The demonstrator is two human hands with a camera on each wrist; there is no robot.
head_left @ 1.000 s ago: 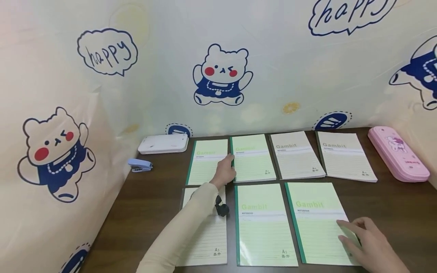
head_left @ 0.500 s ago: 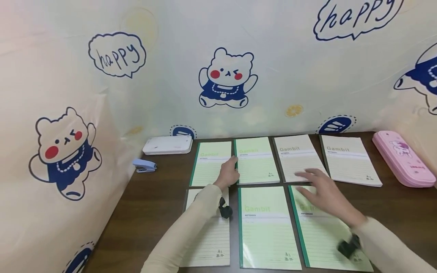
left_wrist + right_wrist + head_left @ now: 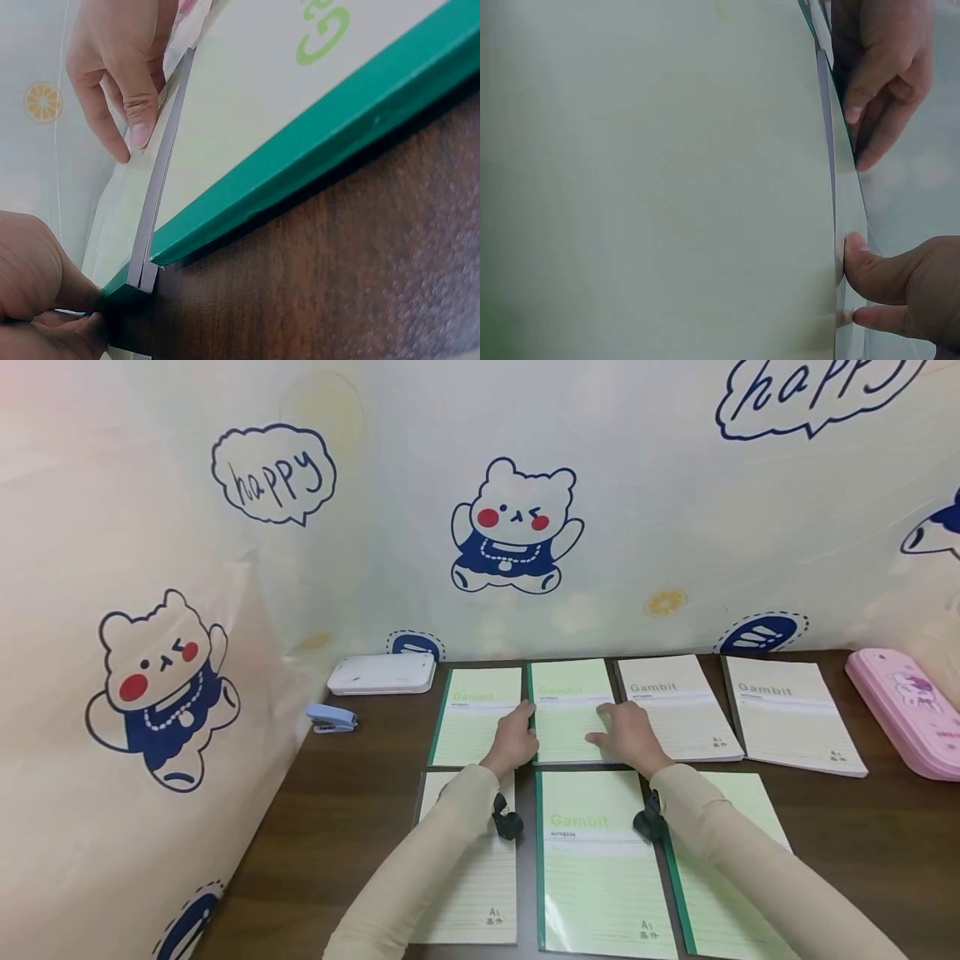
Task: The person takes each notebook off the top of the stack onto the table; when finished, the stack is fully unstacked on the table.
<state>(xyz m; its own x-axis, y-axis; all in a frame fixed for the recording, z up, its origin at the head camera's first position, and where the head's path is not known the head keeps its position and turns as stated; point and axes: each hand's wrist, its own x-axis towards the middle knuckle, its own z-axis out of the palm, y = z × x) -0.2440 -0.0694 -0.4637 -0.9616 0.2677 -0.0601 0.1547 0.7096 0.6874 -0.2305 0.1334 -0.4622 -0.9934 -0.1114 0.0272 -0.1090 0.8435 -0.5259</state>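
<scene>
- Green-spined notebook [image 3: 568, 710], second from the left in the back row on the desk [image 3: 337, 802], lies between both hands.
- Left hand [image 3: 513, 742] pinches its spine edge: in the left wrist view the fingers [image 3: 45, 300] close on the green corner, so that grip is clamped on the notebook.
- Right hand [image 3: 630, 737] sits at the opposite edge; in the right wrist view its thumb [image 3: 870, 266] presses the page edge and a finger curls below, so it looks clamped on the same notebook.
- Neighbours lie just beside it: another green notebook [image 3: 476, 714] to the left, a beige one [image 3: 678, 706] to the right, and a third green one [image 3: 600, 860] nearer the person.
- Judgement: to lift it well, raise both edges evenly so the cover does not flap open and the pages stay squared.
- Judgement: keep the fingertips off the neighbouring covers, since the gaps are narrow and a drag could skew the row.
- Stapler [image 3: 332, 719] and white case [image 3: 382, 673] sit at back left, a pink case [image 3: 903, 710] at far right.
</scene>
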